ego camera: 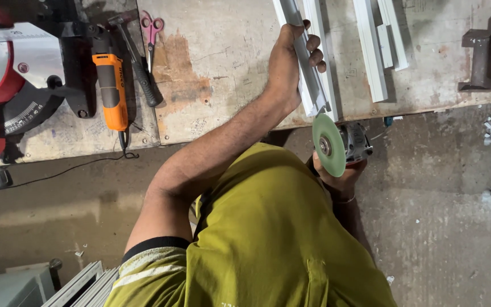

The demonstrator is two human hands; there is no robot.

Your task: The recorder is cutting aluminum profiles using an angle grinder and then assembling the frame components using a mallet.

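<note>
View from above my head: my left hand (288,65) is clamped round a white channel strip (308,68), pinning it to the bench (223,68) with its cut end overhanging the front edge, while my right hand (339,179) is closed round the body of an angle grinder (350,145) whose green disc (329,145) stands on edge just below that end. The step in hand looks like trimming the strip's end; the next move calls for a firm hold-down and a steady disc brought squarely to the end, clear of my left fingers. Orange power tool (111,85), hammer (137,62), pink scissors (152,28) and mitre saw (7,85) lie well apart to the left
</note>
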